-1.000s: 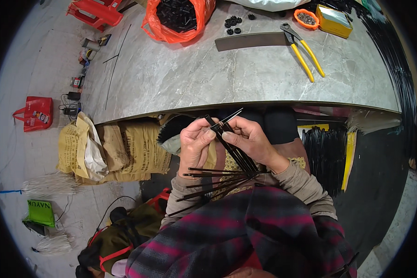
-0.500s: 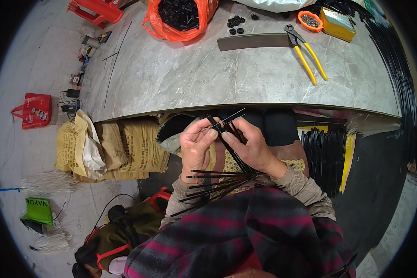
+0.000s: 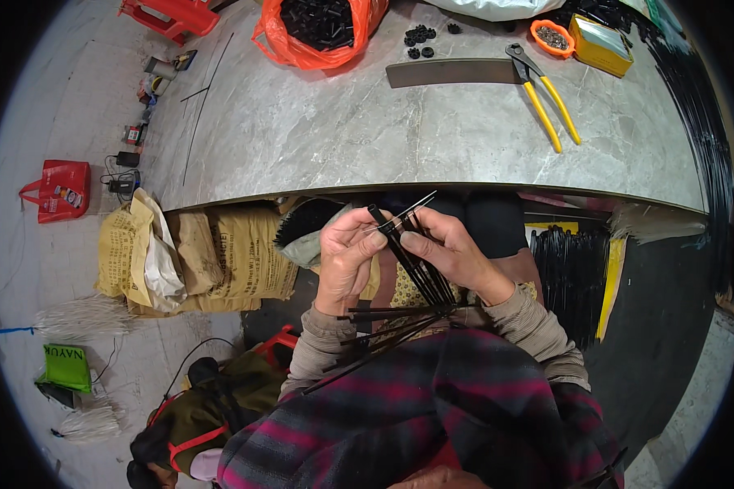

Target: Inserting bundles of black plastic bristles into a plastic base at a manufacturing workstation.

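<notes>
Over my lap is a bundle of thin black rods (image 3: pixel 429 287) that look like umbrella ribs. Their upper ends meet at a short black tube-like hub (image 3: pixel 375 212). A thin wire (image 3: pixel 417 203) crosses the hub, its two ends sticking out to the upper right. My left hand (image 3: pixel 344 253) is closed, thumb and fingers pinching at the wire beside the hub. My right hand (image 3: pixel 448 248) grips the rods just below the hub, its thumb pressed on them. Loose rod ends fan out leftward over my lap.
On the grey table (image 3: pixel 285 134) are pliers with yellow handles (image 3: pixel 550 110), a flat dark bar (image 3: pixel 448 73), a red bag of black parts (image 3: pixel 322 53) and an orange dish of small metal pieces (image 3: pixel 552 38). Brown sacks (image 3: pixel 249 257) stand below left; black rods (image 3: pixel 575 277) lie at right.
The hub has turned between my fingers, and its end now shows more clearly. Both wire ends point further up and right. The lower rod ends have shifted slightly.
</notes>
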